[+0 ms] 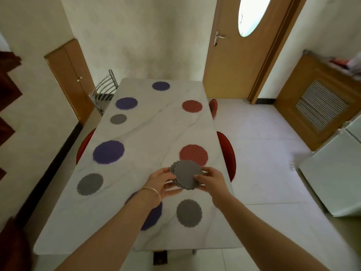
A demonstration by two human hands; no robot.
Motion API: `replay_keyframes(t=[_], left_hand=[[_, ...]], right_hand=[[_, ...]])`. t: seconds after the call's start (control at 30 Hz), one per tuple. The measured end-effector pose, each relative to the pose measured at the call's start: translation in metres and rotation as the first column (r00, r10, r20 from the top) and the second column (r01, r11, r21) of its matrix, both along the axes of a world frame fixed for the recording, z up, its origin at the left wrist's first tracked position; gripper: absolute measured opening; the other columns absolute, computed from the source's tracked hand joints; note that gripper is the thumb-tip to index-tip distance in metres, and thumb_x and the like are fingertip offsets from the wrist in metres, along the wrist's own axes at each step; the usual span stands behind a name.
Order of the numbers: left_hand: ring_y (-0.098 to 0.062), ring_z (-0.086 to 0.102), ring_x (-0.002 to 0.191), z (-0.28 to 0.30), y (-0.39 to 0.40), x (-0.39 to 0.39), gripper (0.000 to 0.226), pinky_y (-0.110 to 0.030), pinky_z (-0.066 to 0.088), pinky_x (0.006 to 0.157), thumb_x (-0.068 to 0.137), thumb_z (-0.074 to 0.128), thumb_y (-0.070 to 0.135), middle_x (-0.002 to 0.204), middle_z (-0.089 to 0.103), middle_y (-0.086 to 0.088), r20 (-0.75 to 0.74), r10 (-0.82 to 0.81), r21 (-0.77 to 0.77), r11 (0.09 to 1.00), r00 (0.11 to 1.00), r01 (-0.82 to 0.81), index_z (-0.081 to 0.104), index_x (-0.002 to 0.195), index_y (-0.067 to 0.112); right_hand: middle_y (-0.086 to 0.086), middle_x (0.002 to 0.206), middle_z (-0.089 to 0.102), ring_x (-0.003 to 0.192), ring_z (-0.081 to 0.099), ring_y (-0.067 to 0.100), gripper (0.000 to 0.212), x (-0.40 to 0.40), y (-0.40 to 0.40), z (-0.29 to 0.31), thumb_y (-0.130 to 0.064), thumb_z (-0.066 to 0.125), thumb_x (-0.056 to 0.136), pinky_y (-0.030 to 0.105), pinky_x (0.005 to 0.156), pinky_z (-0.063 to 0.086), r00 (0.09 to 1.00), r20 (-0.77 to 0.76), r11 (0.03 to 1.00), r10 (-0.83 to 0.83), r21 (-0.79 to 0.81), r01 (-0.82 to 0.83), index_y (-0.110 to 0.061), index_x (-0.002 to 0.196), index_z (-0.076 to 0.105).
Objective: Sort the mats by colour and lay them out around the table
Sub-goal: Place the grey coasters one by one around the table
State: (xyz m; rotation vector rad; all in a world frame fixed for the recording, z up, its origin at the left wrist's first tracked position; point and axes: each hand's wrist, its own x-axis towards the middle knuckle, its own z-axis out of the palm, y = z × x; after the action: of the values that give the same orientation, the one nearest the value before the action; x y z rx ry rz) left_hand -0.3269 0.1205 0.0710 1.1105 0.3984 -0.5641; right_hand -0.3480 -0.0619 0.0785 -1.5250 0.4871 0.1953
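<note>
Hands (162, 182) (212, 180) — grey mat stack (187, 174)

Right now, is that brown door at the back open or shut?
Shut. The door sits flush in its frame, with no gap showing.

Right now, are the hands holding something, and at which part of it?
Yes: a small stack of grey mats. The left hand grips its left edge, the right hand pinches its right edge, above the table.
</note>
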Motion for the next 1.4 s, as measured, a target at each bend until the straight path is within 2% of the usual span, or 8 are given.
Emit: replay_keyframes(t=[0.3, 0.43, 0.63, 0.77, 0.83, 0.93, 1.03, 1.4], left_hand=[[-0.036, 0.066, 0.091, 0.028, -0.087, 0.05, 0.036, -0.043, 0.059, 0.069, 0.083, 0.056, -0.01, 0.112, 0.064, -0.023, 0.085, 0.004, 0.067, 0.998, 0.996, -0.009, 0.055, 0.117, 0.003], [-0.044, 0.063, 0.094, 0.026, -0.147, 0.082, 0.039, -0.059, 0.053, 0.078, 0.082, 0.051, -0.017, 0.109, 0.062, -0.023, 0.084, 0.101, 0.04, 0.994, 0.991, -0.105, 0.053, 0.116, 0.001], [-0.034, 0.066, 0.079, 0.01, -0.236, 0.112, 0.03, -0.042, 0.06, 0.056, 0.081, 0.052, -0.015, 0.094, 0.066, -0.018, 0.017, 0.33, 0.071, 0.941, 0.944, -0.33, 0.059, 0.099, 0.009], [-0.032, 0.067, 0.077, 0.014, -0.27, 0.126, 0.029, -0.037, 0.058, 0.052, 0.081, 0.052, -0.016, 0.093, 0.067, -0.016, 0.023, 0.449, 0.038, 0.892, 0.893, -0.45, 0.06, 0.097, 0.008], [-0.031, 0.067, 0.076, 0.015, -0.276, 0.132, 0.03, -0.036, 0.059, 0.053, 0.081, 0.051, -0.016, 0.091, 0.066, -0.016, 0.024, 0.492, 0.058, 0.869, 0.871, -0.492, 0.059, 0.099, 0.008], [-0.027, 0.068, 0.072, 0.012, -0.278, 0.143, 0.029, -0.04, 0.061, 0.062, 0.082, 0.052, -0.013, 0.08, 0.07, -0.014, 0.012, 0.554, 0.056, 0.831, 0.833, -0.553, 0.059, 0.1, 0.009], [-0.026, 0.067, 0.072, 0.008, -0.276, 0.157, 0.027, -0.041, 0.06, 0.068, 0.084, 0.052, -0.01, 0.079, 0.07, -0.014, -0.005, 0.597, 0.031, 0.802, 0.802, -0.597, 0.059, 0.102, 0.009], [-0.028, 0.064, 0.078, -0.005, -0.268, 0.283, 0.033, -0.03, 0.059, 0.053, 0.087, 0.047, -0.009, 0.094, 0.063, -0.019, 0.02, 0.652, -0.114, 0.755, 0.758, -0.646, 0.052, 0.118, 0.002]], right_hand=[[0.014, 0.107, 0.063, 0.093, 0.066, 0.028, 0.035, 0.055, -0.083, 0.009, 0.0, 0.067, 0.082, 0.036, 0.072, 0.06, 0.995, 0.102, 0.998, -0.001, 0.059, -0.005, -0.007, 0.114, 0.054], [0.016, 0.103, 0.063, 0.09, 0.066, 0.027, 0.03, 0.099, -0.137, -0.003, 0.002, 0.066, 0.082, 0.033, 0.066, 0.06, 0.99, 0.13, 0.993, 0.058, 0.096, -0.07, -0.009, 0.107, 0.054], [0.012, 0.107, 0.062, 0.088, 0.066, 0.021, 0.035, 0.159, -0.222, -0.019, -0.002, 0.069, 0.08, 0.03, 0.064, 0.06, 0.974, 0.064, 0.974, 0.22, 0.04, -0.222, -0.01, 0.111, 0.054], [0.004, 0.113, 0.059, 0.097, 0.061, 0.02, 0.048, 0.194, -0.258, -0.014, -0.021, 0.071, 0.079, 0.041, 0.084, 0.056, 0.924, 0.09, 0.903, 0.373, -0.262, -0.339, -0.018, 0.122, 0.05], [-0.004, 0.122, 0.053, 0.107, 0.053, 0.016, 0.054, 0.209, -0.264, -0.01, -0.034, 0.071, 0.078, 0.035, 0.091, 0.05, 0.84, 0.16, 0.792, 0.518, -0.459, -0.402, -0.026, 0.126, 0.048], [-0.006, 0.129, 0.045, 0.116, 0.041, 0.012, 0.058, 0.223, -0.264, -0.004, -0.046, 0.07, 0.075, 0.02, 0.092, 0.035, 0.579, 0.245, 0.565, 0.778, -0.676, -0.473, -0.03, 0.127, 0.049], [-0.004, 0.133, 0.047, 0.12, 0.04, 0.016, 0.056, 0.236, -0.258, -0.005, -0.048, 0.068, 0.076, 0.024, 0.095, 0.038, 0.343, 0.231, 0.375, 0.911, -0.81, -0.451, -0.027, 0.126, 0.054], [0.005, 0.118, 0.066, 0.108, 0.058, 0.024, 0.033, 0.385, -0.235, 0.015, -0.031, 0.057, 0.09, 0.037, 0.09, 0.048, 0.053, 0.002, 0.02, 0.999, -0.942, -0.336, -0.019, 0.12, 0.062]])
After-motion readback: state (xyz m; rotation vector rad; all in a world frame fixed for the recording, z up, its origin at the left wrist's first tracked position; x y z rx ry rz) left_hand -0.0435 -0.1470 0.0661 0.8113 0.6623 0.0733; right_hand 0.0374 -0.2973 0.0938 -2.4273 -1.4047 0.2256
